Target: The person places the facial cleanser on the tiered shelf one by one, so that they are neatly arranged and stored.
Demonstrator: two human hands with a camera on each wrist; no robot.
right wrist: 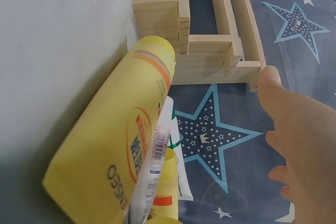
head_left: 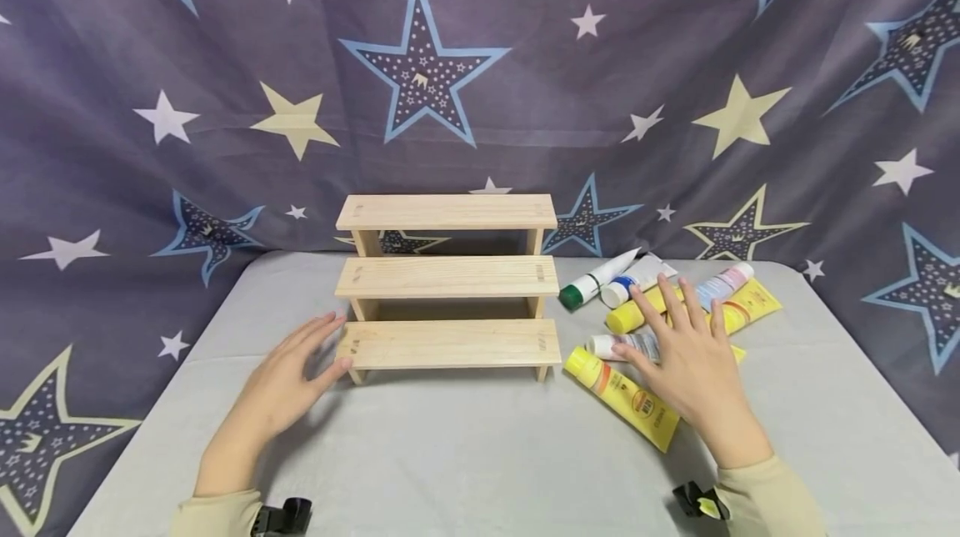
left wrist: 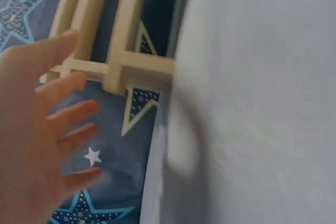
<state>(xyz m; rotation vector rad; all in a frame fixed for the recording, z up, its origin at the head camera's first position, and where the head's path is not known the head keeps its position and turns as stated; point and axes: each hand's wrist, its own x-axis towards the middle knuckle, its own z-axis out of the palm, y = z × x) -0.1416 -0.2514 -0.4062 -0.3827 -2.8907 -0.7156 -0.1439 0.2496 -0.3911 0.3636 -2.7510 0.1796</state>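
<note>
A three-step wooden rack (head_left: 447, 277) stands on the table. Beside its lower left end is my left hand (head_left: 281, 378), fingers loosely spread and holding nothing; whether it touches the wood I cannot tell. My right hand (head_left: 693, 366) hovers with spread fingers over a pile of tubes on the right, gripping none. Nearest it lies a yellow tube (head_left: 626, 404), cap toward the rack. Under the fingers are a small white-capped tube (head_left: 626, 345) and other yellow tubes (head_left: 750, 303), partly hidden. A white tube with a green cap (head_left: 596, 280) and one with a blue-and-white cap (head_left: 633, 280) lie behind.
A light grey cloth (head_left: 465, 454) covers the table. Close behind the rack hangs a dark curtain (head_left: 525, 103) printed with stars. A pink-and-blue tube (head_left: 723, 285) lies at the back of the pile. Each wrist bears a black camera strap (head_left: 281, 516).
</note>
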